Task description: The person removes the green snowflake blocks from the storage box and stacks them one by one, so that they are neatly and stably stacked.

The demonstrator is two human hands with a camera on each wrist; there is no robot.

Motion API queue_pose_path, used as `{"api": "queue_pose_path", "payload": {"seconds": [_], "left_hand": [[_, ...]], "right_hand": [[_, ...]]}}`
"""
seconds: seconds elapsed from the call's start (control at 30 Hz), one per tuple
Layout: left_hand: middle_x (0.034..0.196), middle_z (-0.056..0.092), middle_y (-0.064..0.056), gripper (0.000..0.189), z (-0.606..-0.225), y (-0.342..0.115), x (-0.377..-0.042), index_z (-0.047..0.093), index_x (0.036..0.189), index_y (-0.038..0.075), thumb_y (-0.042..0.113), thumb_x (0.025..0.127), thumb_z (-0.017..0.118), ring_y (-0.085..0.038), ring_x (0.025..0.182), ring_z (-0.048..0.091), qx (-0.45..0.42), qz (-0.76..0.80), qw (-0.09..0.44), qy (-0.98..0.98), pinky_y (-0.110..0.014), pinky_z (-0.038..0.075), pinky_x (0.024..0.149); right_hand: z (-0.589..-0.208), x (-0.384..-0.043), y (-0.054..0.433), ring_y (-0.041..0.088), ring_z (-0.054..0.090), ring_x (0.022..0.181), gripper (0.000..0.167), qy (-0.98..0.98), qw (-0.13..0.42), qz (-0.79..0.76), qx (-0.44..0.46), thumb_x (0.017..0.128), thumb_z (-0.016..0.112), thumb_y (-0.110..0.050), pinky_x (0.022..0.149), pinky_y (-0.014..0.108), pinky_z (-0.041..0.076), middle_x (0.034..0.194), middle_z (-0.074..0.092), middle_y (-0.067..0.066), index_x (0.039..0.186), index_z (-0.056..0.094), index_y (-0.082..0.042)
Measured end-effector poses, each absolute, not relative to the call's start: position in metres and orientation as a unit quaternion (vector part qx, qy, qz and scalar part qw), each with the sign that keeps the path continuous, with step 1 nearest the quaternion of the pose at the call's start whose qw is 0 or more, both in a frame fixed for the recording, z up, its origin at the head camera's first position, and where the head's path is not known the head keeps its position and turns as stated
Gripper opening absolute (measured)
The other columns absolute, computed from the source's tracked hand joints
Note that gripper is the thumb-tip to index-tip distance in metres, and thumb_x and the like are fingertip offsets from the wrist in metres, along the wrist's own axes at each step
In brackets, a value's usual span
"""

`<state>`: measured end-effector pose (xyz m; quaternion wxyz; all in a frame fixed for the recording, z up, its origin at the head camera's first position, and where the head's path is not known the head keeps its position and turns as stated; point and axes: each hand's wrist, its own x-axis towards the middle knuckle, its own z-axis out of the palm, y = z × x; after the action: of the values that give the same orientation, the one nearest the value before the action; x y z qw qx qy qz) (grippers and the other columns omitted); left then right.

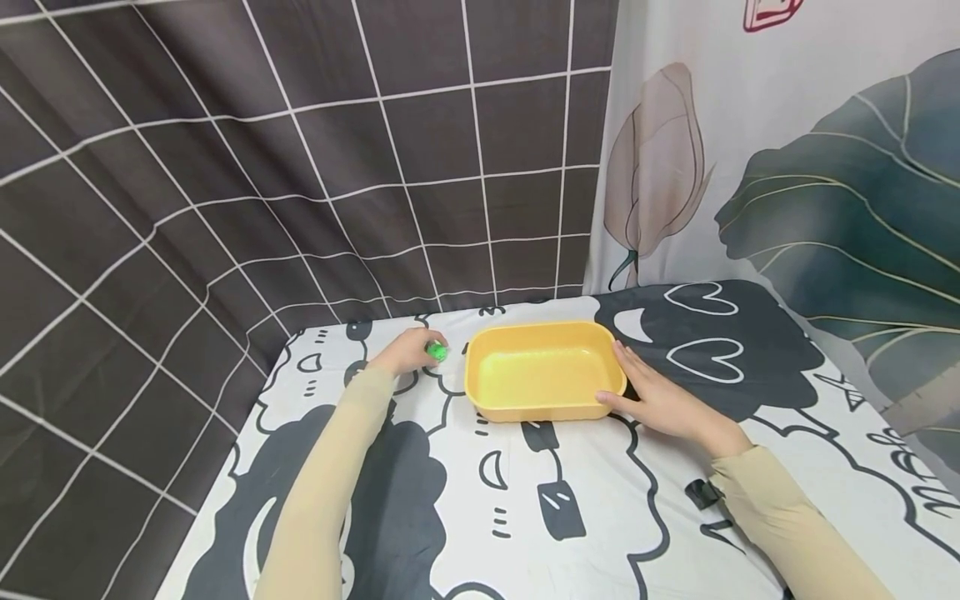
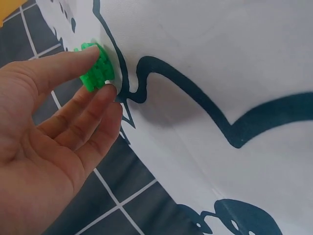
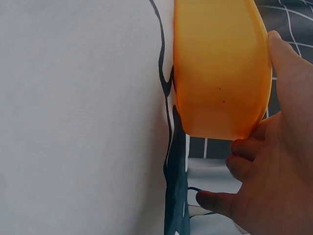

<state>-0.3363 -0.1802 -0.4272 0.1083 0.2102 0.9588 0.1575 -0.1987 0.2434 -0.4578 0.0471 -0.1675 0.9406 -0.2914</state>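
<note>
My left hand (image 1: 411,350) pinches a small bright green plastic piece (image 2: 99,67) with a knobbly surface between thumb and fingertips, just above the cloth. Its exact kind is hard to tell, since the thumb covers part of it. To the right sits a yellow rectangular basin (image 1: 546,412) with rounded corners, its inside bare. Against the basin's right end rests my right hand (image 1: 663,400), its fingers fairly straight along the outer wall and its thumb at the near rim. In the right wrist view, the fingertips touch the outside of the basin (image 3: 222,68).
A white cloth with dark cartoon prints (image 1: 465,517) covers the table. Behind it hangs a dark curtain with a white grid (image 1: 442,133), and at the right a pale curtain with leaf prints (image 1: 675,50). A small black object (image 1: 702,493) shows beside the right wrist.
</note>
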Motion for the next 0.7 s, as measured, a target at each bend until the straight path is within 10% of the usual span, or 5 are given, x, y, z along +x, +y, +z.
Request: {"api": "queue_pose_path", "payload": {"seconds": [0.7], "left_hand": [[0.119, 0.069, -0.008, 0.043, -0.4346, -0.1781, -0.3372, 0.071, 0.121, 0.01, -0.003, 0.08, 0.074, -0.025, 0.108, 0.06, 0.199, 0.137, 0.131, 0.961, -0.042, 0.048, 0.102]], "right_hand": [[-0.4612, -0.1972, 0.2424, 0.044, 0.01, 0.151, 0.101, 0.94, 0.05, -0.293, -0.166, 0.095, 0.055, -0.063, 0.116, 0.064, 0.019, 0.167, 0.008, 0.021, 0.161, 0.005, -0.006]]}}
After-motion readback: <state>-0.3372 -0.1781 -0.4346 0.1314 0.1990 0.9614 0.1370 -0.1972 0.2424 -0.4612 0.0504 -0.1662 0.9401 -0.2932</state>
